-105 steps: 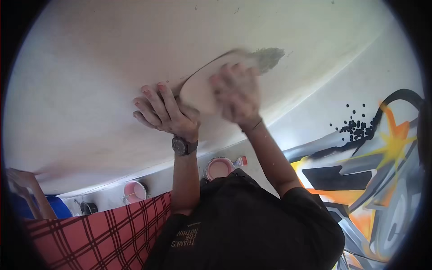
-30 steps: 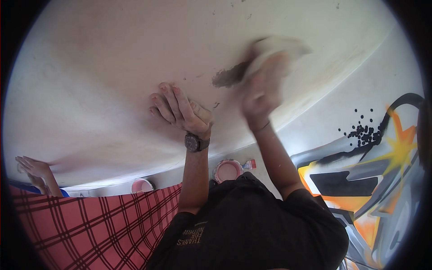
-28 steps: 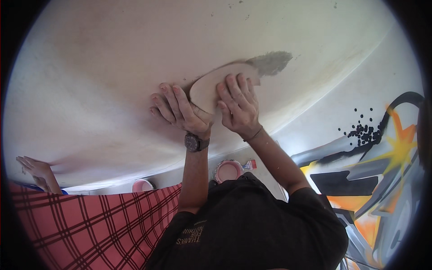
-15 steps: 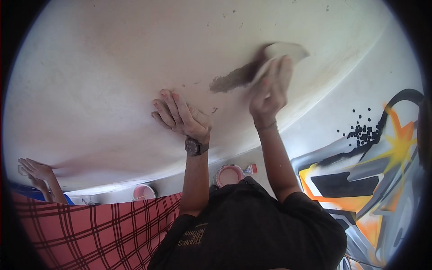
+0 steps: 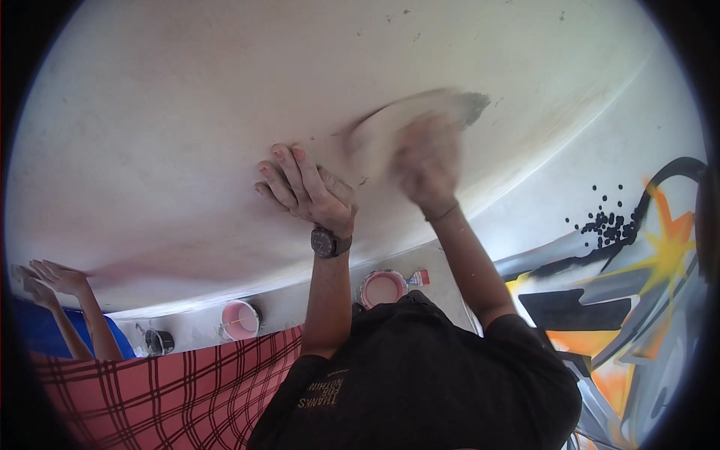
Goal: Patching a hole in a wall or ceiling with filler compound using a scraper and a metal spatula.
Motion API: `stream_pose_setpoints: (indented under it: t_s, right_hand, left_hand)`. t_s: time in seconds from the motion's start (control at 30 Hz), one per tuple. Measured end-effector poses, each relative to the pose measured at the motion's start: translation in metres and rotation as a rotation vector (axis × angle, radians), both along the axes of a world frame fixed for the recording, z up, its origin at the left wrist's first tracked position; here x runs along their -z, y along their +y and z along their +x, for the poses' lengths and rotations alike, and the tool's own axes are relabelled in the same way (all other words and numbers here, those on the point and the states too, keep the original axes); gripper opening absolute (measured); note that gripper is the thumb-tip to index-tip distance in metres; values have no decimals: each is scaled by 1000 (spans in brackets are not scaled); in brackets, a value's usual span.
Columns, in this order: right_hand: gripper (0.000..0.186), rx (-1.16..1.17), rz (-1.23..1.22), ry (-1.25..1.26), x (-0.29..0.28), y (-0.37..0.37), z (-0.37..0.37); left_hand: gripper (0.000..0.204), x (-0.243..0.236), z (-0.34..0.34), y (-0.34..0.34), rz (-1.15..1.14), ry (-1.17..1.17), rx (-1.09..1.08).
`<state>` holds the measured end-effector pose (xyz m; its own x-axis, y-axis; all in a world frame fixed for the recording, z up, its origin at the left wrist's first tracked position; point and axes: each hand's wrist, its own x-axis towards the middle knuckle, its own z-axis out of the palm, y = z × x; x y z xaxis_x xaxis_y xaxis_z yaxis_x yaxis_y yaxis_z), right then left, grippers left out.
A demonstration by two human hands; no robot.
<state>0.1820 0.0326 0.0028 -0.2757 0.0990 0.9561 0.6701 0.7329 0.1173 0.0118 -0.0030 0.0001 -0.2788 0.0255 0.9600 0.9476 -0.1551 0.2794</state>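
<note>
My right hand (image 5: 429,161) is smeared by motion against the pale, curving wall (image 5: 187,135). Its fingers press a sheet of sandpaper (image 5: 386,127), light on the back and blurred too. Past the sheet's upper right edge shows part of a dark grey patch (image 5: 476,109); the rest of that patch is covered. To the left, my left hand (image 5: 307,187) leans on the wall with spread fingers and holds nothing. A dark watch (image 5: 330,243) sits on that wrist.
Another person's hands (image 5: 58,277) touch the wall at far left. Below stand two pink-coated buckets, one (image 5: 240,320) left and one (image 5: 382,288) beside a paintbrush (image 5: 419,277), plus a small black pot (image 5: 158,341). Red checked cloth (image 5: 187,390) spans lower left; painted graffiti (image 5: 600,300) covers the right.
My right hand has swept the sandpaper left and slightly down, baring the dark patch's right end and covering its left part. My left hand stays put. The other person's hands have moved apart slightly.
</note>
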Motion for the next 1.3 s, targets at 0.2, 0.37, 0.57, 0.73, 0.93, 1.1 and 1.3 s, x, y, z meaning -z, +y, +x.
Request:
stream_pose_setpoints:
  t_s: [0.2, 0.37, 0.57, 0.73, 0.93, 1.1, 1.3]
  right_hand:
    - [32, -23, -101, 103, -2, -18, -21]
    - [34, 31, -494, 708, -41, -21, 7]
    - [24, 58, -60, 157, -18, -6, 6]
    - [39, -49, -163, -38, -5, -29, -33]
    - [39, 57, -356, 762, -23, -7, -17]
    - [37, 128, -164, -43, -8, -7, 3]
    - [33, -58, -170, -83, -4, -31, -27]
  left_hand:
    - [42, 0, -2, 2, 25, 24, -54]
    - [41, -9, -3, -11, -59, 48, -101]
    - [42, -7, -4, -3, 7, 51, -72]
    - [43, -5, 0, 1, -12, 33, -67]
    - [43, 9, -1, 10, -13, 25, -59]
    - [43, 7, 0, 11, -19, 13, -85]
    - [42, 3, -2, 2, -2, 30, -78]
